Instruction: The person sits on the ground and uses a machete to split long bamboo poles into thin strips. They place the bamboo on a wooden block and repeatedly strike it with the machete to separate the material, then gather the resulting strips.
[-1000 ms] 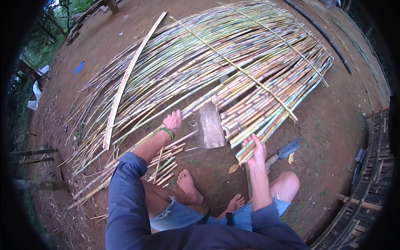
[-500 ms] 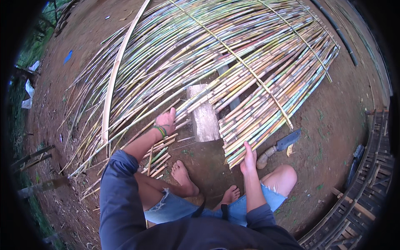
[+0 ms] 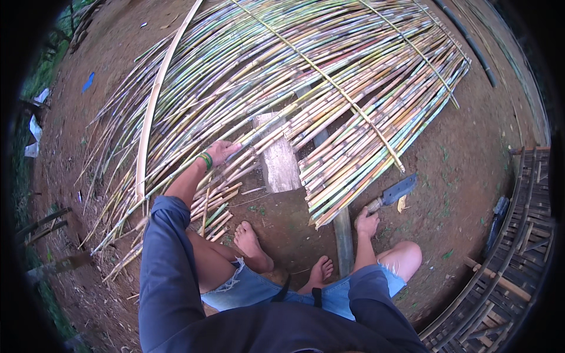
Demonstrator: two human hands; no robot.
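Cane work: the step looks like steadying one of the canes [image 3: 271, 76] from the left while the right side reaches for the machete [image 3: 400, 189].
Machete move: bringing it up would call, I judge, for a full grip on the handle and a path clear of the cut cane ends at twelve to one o'clock (twelve being straight ahead of the person).
Left hand [image 3: 222, 152]: out at eleven o'clock, arm nearly straight, palm turned down, fingers closed on what looks like a single cane.
Right hand [image 3: 367, 223]: low at one o'clock, elbow bent, fingers curled at the near end of the machete handle; how firmly they close I cannot tell.
Canes: fanned from ten to one o'clock, a thin crosspiece [image 3: 353, 107] lying over them, near ends beside the wood block [image 3: 280, 165] at twelve.
Machete: on the ground [image 3: 453, 200], blade pointing away toward two o'clock, just beside the canes.
Short pieces [image 3: 219, 203]: at eleven o'clock, near the left foot [image 3: 250, 240].
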